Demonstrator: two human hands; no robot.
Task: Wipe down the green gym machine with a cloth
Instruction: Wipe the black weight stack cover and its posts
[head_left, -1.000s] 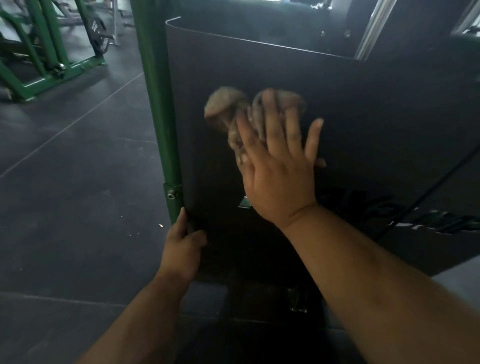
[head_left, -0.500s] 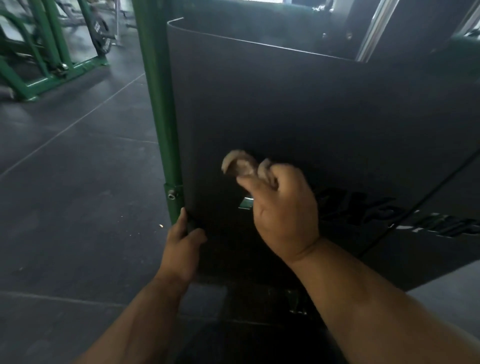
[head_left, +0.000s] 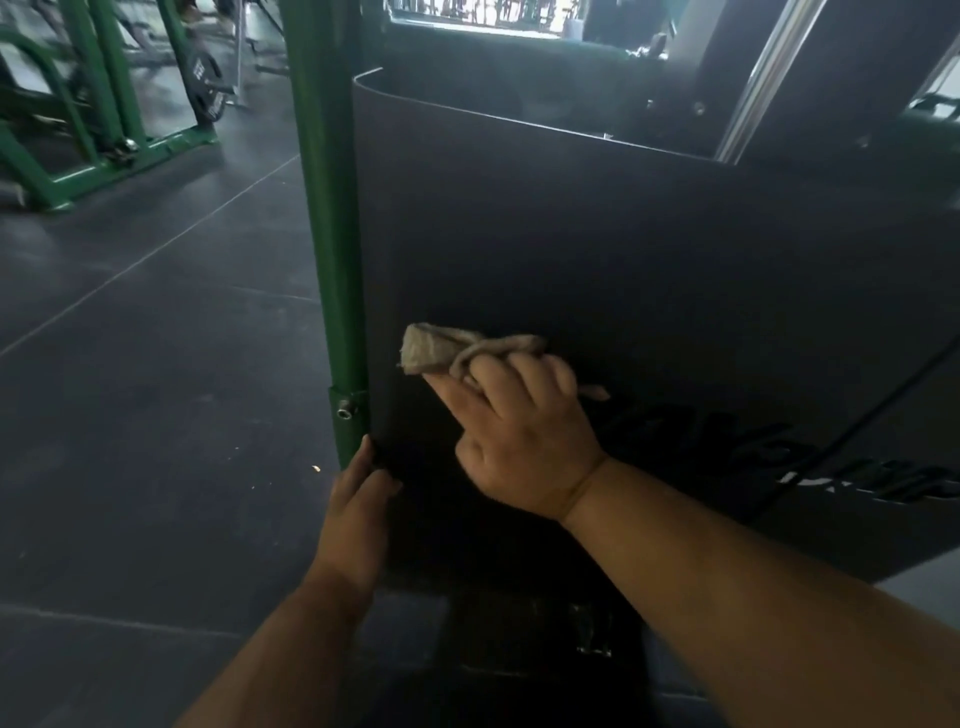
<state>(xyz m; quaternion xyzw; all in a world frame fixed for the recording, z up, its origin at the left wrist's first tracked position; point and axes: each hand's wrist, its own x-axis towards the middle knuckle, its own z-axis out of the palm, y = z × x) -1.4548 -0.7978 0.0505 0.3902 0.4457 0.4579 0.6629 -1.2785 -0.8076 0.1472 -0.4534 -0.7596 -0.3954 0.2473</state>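
Beige and bunched, the cloth lies pressed against the dark side panel of the green gym machine, low on the panel and just right of the green upright post. The right hand has its grip closed around the cloth: the fingers curl over the bunched middle, one end sticks out toward the post, and a short tail trails out on the opposite side.

The left hand rests at the foot of the post, below the bolt. Its fingers curl around the panel's lower edge and it carries no cloth; it appears to serve as a brace.

Progress: the wipe is under way on the panel. The pictures do not show which areas are already clean, as the dark panel gives no visible streaks or residue. Judging from the cloth's position, the strip nearest the post is the area in hand. The post itself, the panel's top edge, the printed lettering to the right and the rest of the frame probably remain to be covered.

Orientation: the cloth's long axis runs roughly level across the panel, slightly downward to the right. The thicker end points left toward the post; the thin tail points right toward the lettering.

A second green frame stands well apart on the floor at upper left.
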